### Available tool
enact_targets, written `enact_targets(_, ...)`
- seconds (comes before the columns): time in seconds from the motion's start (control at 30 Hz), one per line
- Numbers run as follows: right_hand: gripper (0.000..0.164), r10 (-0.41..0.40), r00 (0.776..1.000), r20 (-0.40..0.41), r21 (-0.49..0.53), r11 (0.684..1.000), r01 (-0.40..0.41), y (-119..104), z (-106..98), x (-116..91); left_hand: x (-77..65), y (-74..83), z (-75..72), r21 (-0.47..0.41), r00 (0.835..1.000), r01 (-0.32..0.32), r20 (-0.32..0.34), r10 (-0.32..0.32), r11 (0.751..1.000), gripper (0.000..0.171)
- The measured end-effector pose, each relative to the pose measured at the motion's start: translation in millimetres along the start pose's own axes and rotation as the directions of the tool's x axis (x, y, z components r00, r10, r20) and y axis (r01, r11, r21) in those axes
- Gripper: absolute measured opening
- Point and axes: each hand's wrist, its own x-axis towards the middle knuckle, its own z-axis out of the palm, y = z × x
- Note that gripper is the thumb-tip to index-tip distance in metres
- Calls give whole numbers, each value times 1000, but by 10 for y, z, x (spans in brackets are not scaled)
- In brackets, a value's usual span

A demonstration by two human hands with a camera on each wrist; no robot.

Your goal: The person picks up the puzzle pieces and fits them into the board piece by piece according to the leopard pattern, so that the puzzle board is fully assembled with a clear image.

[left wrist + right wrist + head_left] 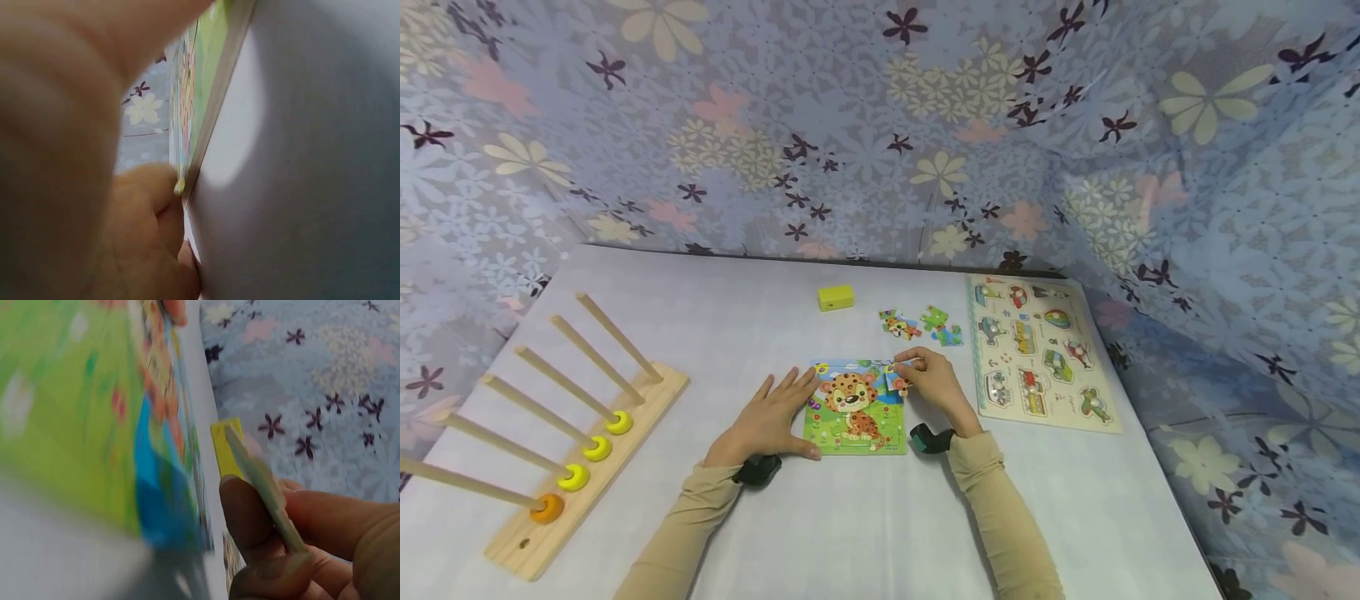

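A jigsaw puzzle board [850, 425] with a spotted leopard cub picture lies flat in the middle of the table. My left hand [771, 421] rests at its left edge, fingers spread and thumb by the lower left corner. In the left wrist view, the fingers [150, 194] touch the board's side. My right hand [934, 385] pinches a puzzle piece [895, 381] over the board's upper right part, where a blue gap [150, 475] shows in the right wrist view. Seen edge-on there, the piece [272, 494] is held between thumb and fingers, above the board.
Behind the board lie loose puzzle pieces [900, 325] and a yellow block [836, 298]. A vehicle-picture board [1037, 358] lies on the right. At left stands a wooden peg rack [602, 467] with tall slanting pegs, several yellow rings and an orange one.
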Motion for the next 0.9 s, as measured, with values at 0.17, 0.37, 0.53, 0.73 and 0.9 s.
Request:
enact_targets(0.17,20,-23,998,54,36,999,21,-144,215,83,2,-25,26,-7,1000,28,7,-27,1000,126)
enact_targets(0.37,20,-40,994,105,45,998,35,-310,406,156,25,-46,30,2,1000,17,18,-17,1000,126)
enact_targets(0.53,21,-69,988,135,1,998,69,-409,527,232,58,-24,-10,10,999,20,39,-20,1000,125)
enact_targets(0.73,22,-89,987,132,-168,980,111,-492,653,303,74,-12,-32,27,998,20,56,-21,999,124)
enact_targets(0.9,23,-79,992,96,-244,964,101,-525,750,301,60,-4,-37,13,998,24,61,-25,1000,125)
